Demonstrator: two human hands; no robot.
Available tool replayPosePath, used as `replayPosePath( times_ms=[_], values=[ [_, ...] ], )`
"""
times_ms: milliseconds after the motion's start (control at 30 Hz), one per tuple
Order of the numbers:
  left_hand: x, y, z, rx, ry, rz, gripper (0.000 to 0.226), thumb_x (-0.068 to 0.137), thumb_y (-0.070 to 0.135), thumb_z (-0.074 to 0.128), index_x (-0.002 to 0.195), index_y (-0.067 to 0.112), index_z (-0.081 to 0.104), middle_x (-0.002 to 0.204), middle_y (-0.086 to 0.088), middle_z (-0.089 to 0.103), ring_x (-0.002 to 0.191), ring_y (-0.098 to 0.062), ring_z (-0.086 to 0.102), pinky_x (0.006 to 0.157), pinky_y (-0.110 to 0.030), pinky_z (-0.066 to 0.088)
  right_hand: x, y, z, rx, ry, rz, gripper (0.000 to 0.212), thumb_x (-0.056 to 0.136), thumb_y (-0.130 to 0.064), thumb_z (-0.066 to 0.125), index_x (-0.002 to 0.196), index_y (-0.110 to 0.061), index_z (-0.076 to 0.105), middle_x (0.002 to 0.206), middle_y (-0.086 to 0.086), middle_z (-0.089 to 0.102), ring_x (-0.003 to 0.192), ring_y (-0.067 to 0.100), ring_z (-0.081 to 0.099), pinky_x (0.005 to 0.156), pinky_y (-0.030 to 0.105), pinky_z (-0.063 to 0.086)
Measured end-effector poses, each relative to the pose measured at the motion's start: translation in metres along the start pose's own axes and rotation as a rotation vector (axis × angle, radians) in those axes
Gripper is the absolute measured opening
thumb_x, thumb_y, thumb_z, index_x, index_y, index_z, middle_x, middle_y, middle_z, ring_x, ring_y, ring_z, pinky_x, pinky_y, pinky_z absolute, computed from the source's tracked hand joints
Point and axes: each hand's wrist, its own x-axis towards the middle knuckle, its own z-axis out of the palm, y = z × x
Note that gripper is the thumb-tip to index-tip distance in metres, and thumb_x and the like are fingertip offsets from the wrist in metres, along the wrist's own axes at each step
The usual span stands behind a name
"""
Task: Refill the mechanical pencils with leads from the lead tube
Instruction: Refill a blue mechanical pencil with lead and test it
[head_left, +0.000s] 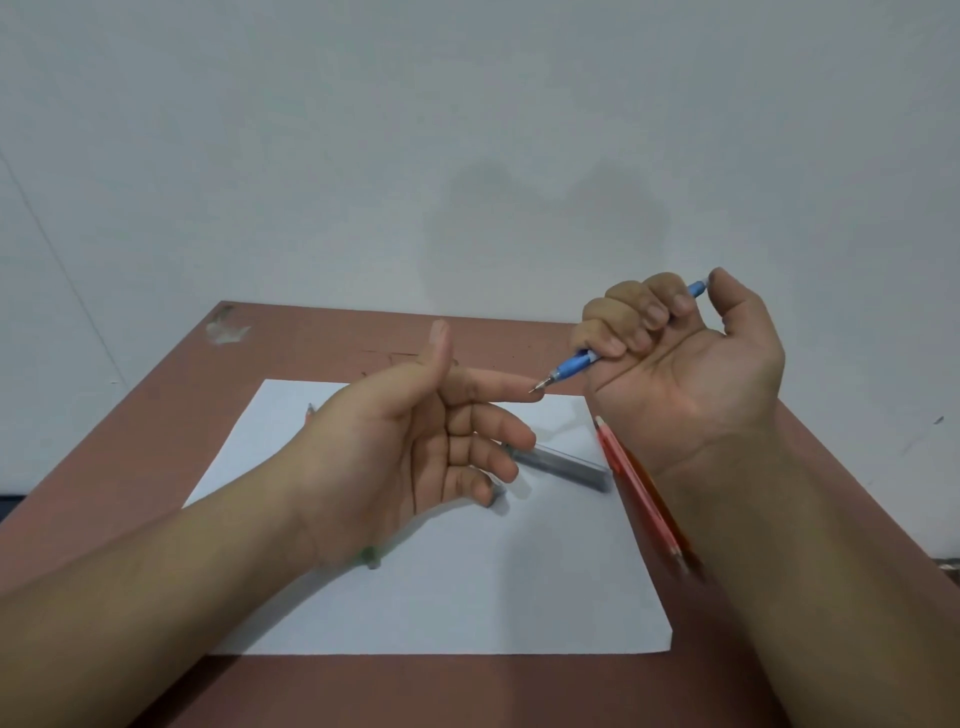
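We count one blue pencil (574, 362) fisted in our right hand (680, 374), tip on the relaxed left hand's (415, 447) forefinger, one lead tube (563, 465) on one sheet (467, 582), two pencils (641, 493) beside.

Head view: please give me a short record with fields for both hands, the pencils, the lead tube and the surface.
right hand: grips blue pencil, thumb on its top end
left hand: open, index fingertip at the pencil tip
lead tube: lies on white paper
red pencil: lies at paper's right edge
surface: brown table
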Motion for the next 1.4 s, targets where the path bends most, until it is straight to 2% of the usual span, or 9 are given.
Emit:
replayPosePath(
  times_ms=[167, 333, 667, 1400],
  values=[
    [0.0013, -0.0005, -0.0011, -0.025, -0.011, 0.006, 0.069, 0.092, 0.060, 0.041, 0.118, 0.002, 0.070, 0.096, -0.019, 0.068, 0.076, -0.027, 0.065, 0.062, -0.031, 0.055, -0.0010, 0.0010, -0.0003, 0.011, -0.005, -0.012, 0.040, 0.097, -0.040, 0.031, 0.065, -0.016, 0.034, 0.063, -0.001, 0.031, 0.050, 0.016, 0.029, 0.052, 0.027, 0.032],
    [0.0004, -0.0016, -0.0007, -0.036, -0.010, 0.008, 0.069, 0.094, 0.059, 0.040, 0.118, 0.001, 0.070, 0.095, -0.019, 0.068, 0.075, -0.027, 0.065, 0.062, -0.031, 0.055, -0.0013, 0.0010, 0.0004, -0.016, -0.007, -0.028, 0.041, 0.096, -0.044, 0.035, 0.066, -0.016, 0.035, 0.064, -0.002, 0.031, 0.052, 0.015, 0.028, 0.053, 0.027, 0.030],
    [0.0009, -0.0008, -0.0004, -0.061, -0.006, -0.003, 0.067, 0.089, 0.058, 0.045, 0.116, 0.002, 0.071, 0.096, -0.021, 0.067, 0.075, -0.029, 0.064, 0.062, -0.033, 0.056, -0.0020, 0.0013, 0.0014, -0.028, -0.035, -0.024, 0.041, 0.096, -0.043, 0.034, 0.065, -0.016, 0.035, 0.063, -0.002, 0.031, 0.051, 0.014, 0.028, 0.053, 0.027, 0.030],
    [-0.0004, -0.0018, -0.0007, -0.071, 0.004, 0.022, 0.055, 0.094, 0.050, 0.047, 0.114, 0.006, 0.072, 0.097, -0.022, 0.067, 0.076, -0.029, 0.064, 0.063, -0.034, 0.056, -0.0021, 0.0025, 0.0036, -0.016, -0.027, -0.046, 0.042, 0.095, -0.043, 0.034, 0.063, -0.015, 0.036, 0.062, -0.002, 0.031, 0.050, 0.015, 0.027, 0.052, 0.027, 0.030]
  ],
)
